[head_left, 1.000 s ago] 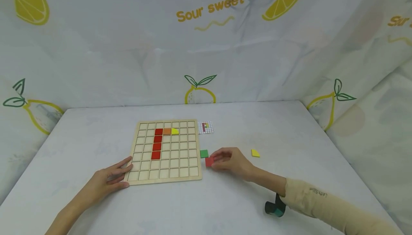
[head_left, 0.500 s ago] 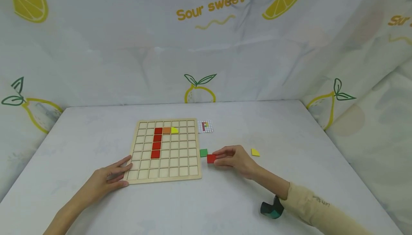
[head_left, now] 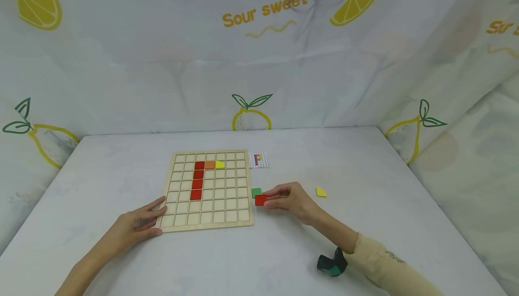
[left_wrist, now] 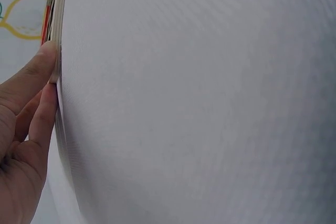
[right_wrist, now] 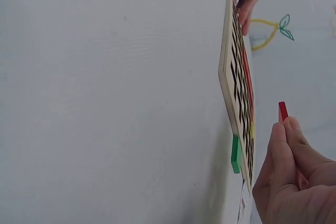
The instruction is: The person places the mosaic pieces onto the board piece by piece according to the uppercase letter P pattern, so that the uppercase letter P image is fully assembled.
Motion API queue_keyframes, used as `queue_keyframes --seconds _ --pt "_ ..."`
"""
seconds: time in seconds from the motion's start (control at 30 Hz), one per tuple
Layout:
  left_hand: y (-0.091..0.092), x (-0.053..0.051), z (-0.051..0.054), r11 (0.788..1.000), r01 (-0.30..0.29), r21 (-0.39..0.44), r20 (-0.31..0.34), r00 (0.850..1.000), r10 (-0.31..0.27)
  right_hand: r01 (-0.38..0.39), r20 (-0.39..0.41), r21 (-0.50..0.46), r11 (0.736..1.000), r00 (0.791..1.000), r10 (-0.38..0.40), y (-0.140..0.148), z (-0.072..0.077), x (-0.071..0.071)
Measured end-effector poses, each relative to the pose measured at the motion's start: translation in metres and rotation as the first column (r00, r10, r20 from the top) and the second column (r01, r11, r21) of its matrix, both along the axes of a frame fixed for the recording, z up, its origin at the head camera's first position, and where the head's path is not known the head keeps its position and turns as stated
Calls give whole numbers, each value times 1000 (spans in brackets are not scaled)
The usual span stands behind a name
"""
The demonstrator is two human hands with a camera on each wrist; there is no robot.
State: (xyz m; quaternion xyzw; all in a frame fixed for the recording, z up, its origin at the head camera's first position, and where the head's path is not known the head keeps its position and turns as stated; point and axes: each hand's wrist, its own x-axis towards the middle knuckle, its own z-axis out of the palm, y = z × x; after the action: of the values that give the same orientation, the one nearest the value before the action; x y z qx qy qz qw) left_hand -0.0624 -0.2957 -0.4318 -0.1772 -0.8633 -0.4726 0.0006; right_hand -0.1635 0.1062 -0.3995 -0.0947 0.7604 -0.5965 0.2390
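Note:
My left hand (head_left: pixel 127 230) lies along the left edge of a wooden grid board (head_left: pixel 206 229), its fairly straight fingers and thumb touching the rim near the front corner. In the left wrist view its fingertips meet the board's thin side. My right hand (head_left: pixel 292 202) pinches a red square tile (head_left: pixel 260 200) between thumb and fingers, just right of the board. The right wrist view shows this tile held up, apart from the board. A green square tile (head_left: pixel 257 192) lies beside the board's right edge. Set in the grid are several red tiles (head_left: pixel 197 184), an orange square (head_left: pixel 210 165) and a yellow quarter-round tile (head_left: pixel 220 165).
A small printed pattern card (head_left: pixel 258 160) sits against the board's upper right side. Farther right lies a loose yellow quarter-round tile (head_left: pixel 321 192). A black and teal object (head_left: pixel 331 265) is near the right sleeve. White cloth (head_left: pixel 259 70) hangs behind the table.
My right hand, with the red tile, shifted slightly right and then back left, close to the green tile. The black and teal object moved left in view. My left hand stays at the board.

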Motion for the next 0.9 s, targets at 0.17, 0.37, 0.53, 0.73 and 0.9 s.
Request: queue_keyframes --seconds 0.17,0.37,0.53,0.73,0.9 --pt "0 0 -2 1000 6 11 4 1000 -6 6 -2 -16 1000 1000 -6 -7 -1 0" --pt "-1 -1 -3 999 13 31 3 1000 -13 15 22 -36 999 1000 -14 -11 -1 -1" --pt "0 -1 -3 1000 10 19 -6 1000 -10 17 40 -49 999 999 -15 -15 -1 -1" --pt "0 -1 -3 1000 12 20 -2 1000 -12 16 49 -61 998 999 -13 -24 0 -2" --pt "0 -1 -2 1000 13 18 -12 1000 -13 2 42 -70 998 999 1 -31 -1 -3"
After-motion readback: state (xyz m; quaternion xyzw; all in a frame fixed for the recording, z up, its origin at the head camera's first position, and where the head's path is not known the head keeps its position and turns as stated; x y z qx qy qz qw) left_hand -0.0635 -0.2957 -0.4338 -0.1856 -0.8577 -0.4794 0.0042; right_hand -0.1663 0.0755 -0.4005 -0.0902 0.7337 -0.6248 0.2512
